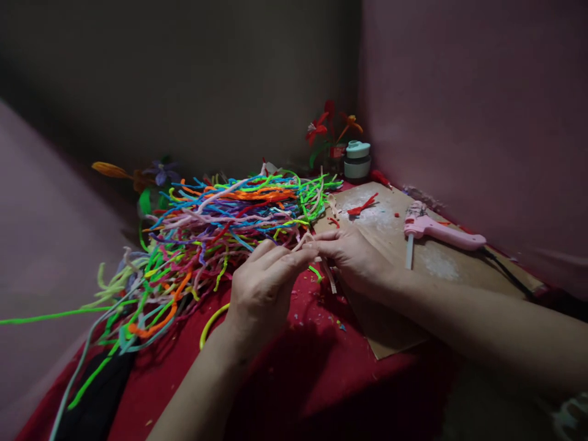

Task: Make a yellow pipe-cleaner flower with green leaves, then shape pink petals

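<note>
A red cloth (285, 367) is spread beneath everything. A heap of coloured pipe cleaners (220, 226) is piled left of the cardboard sheet (413, 245), on which a pink glue gun (436, 231) is laid. At the cardboard's left edge, a pale pipe cleaner (327, 269) is pinched between both hands: left hand (264, 288) and right hand (356, 260), brought together.

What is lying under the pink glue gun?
The pink glue gun lies on a brown cardboard sheet, which rests on red cloth. Whatever is beneath the cardboard stays hidden.
</note>
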`<state>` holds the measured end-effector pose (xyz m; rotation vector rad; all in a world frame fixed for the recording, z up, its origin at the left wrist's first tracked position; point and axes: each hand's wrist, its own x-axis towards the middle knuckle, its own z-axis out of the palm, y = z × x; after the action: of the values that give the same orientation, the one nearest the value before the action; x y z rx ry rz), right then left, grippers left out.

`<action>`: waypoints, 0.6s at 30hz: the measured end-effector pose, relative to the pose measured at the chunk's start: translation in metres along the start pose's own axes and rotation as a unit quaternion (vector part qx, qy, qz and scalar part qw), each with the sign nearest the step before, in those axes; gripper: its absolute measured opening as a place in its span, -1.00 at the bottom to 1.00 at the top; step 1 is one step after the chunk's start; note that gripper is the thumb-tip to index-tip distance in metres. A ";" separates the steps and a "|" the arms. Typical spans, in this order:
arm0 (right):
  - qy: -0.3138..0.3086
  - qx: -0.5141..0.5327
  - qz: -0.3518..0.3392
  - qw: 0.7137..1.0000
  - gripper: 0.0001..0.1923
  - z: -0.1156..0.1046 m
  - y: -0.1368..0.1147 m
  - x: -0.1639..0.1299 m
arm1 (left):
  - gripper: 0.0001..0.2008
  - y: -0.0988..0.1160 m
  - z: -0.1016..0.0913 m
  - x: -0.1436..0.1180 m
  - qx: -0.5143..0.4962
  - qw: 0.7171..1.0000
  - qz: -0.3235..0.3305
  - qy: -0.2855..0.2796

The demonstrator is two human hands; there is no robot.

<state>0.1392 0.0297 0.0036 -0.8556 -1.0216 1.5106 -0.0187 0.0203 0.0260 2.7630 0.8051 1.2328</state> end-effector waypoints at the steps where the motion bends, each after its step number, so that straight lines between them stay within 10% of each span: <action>1: 0.003 -0.012 0.000 1.000 -0.87 0.000 0.000 0.000 | -0.82 -0.001 0.000 0.000 0.031 0.999 0.014 -0.006; 18: 0.019 -0.158 -0.071 0.985 -0.86 -0.002 0.004 0.000 | -0.75 0.004 0.008 -0.003 0.236 0.967 0.042 -0.092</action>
<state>0.1398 0.0293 -0.0006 -1.0055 -1.2866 1.2256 -0.0127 0.0176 0.0191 3.2499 1.0938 0.8621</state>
